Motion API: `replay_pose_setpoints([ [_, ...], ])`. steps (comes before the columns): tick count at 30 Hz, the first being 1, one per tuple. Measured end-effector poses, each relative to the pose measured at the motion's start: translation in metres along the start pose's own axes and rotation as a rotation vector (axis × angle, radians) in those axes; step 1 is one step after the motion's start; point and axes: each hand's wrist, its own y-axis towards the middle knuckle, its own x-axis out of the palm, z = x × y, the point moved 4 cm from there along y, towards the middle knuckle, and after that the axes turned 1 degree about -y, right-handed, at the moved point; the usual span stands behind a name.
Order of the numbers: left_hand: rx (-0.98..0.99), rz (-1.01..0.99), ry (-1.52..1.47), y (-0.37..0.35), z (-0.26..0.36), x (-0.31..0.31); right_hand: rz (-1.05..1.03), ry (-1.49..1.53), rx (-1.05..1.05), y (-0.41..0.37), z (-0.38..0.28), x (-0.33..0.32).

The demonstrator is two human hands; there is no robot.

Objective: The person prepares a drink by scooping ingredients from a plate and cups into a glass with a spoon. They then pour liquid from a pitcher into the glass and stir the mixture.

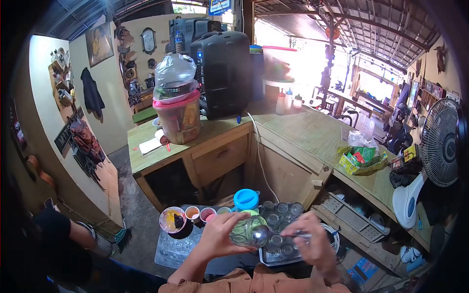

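Observation:
My left hand [222, 237] is closed around a clear drinking glass [241, 230], which is tilted with its mouth toward the right. At that mouth sits the shiny round bowl of a metal spoon [260, 235]. My right hand [312, 239], slightly blurred, grips the spoon's handle. Below and beyond the hands, several upturned-looking glasses [282, 208] crowd a tray [267, 259]. A blue lidded pitcher [245, 199] stands behind the glass. To the left are a tub with yellow and dark contents [173, 219] and small cups holding orange [192, 213] and pink [208, 214] contents.
A wooden corner counter [298, 127] bears a pink-lidded bucket [181, 117], a black speaker [222, 73], squeeze bottles [280, 103] and a yellow basket [359, 163]. A white fan [439, 141] stands at right. Another person's arm [80, 234] shows at lower left.

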Motion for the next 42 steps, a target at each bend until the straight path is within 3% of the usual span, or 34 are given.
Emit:
replay_pose_setpoints([
  [2,0.102,0.183,0.01,0.0,0.0,-0.003,0.027,0.099,0.072,-0.008,-0.005,-0.021],
  [4,0.114,0.218,0.03,0.001,0.001,0.002,-0.083,0.109,-0.004,0.002,-0.012,0.002],
  [6,0.289,0.36,0.138,0.002,0.006,0.003,-0.15,0.163,-0.008,0.003,-0.01,0.029],
  [9,0.353,0.463,0.062,-0.001,0.0,0.014,-0.009,0.308,-0.11,-0.005,-0.024,0.0],
  [13,0.478,0.63,0.0,-0.006,-0.007,0.023,-0.117,0.04,-0.291,0.0,-0.049,0.003],
  [14,0.478,0.627,-0.003,-0.006,-0.01,0.027,-0.218,-0.085,-0.26,0.009,-0.056,0.012],
  [17,0.507,0.666,-0.036,-0.009,-0.014,0.033,-0.231,-0.135,-0.259,0.013,-0.056,0.017],
  [20,0.528,0.722,-0.091,-0.011,-0.012,0.033,-0.115,0.13,-0.431,-0.001,-0.058,0.002],
  [24,0.554,0.754,-0.048,-0.015,-0.018,0.036,-0.148,-0.173,-0.276,0.013,-0.052,0.024],
  [27,0.536,0.73,-0.06,-0.014,-0.017,0.035,-0.173,-0.191,-0.31,0.013,-0.055,0.015],
  [30,0.516,0.692,-0.04,-0.013,-0.008,0.03,-0.138,0.038,-0.381,0.005,-0.052,0.003],
  [33,0.465,0.655,0.073,-0.01,-0.005,0.031,-0.195,-0.135,-0.201,0.018,-0.043,0.022],
  [42,0.378,0.672,0.095,-0.005,-0.007,0.035,-0.13,-0.072,-0.102,0.012,-0.027,0.016],
])
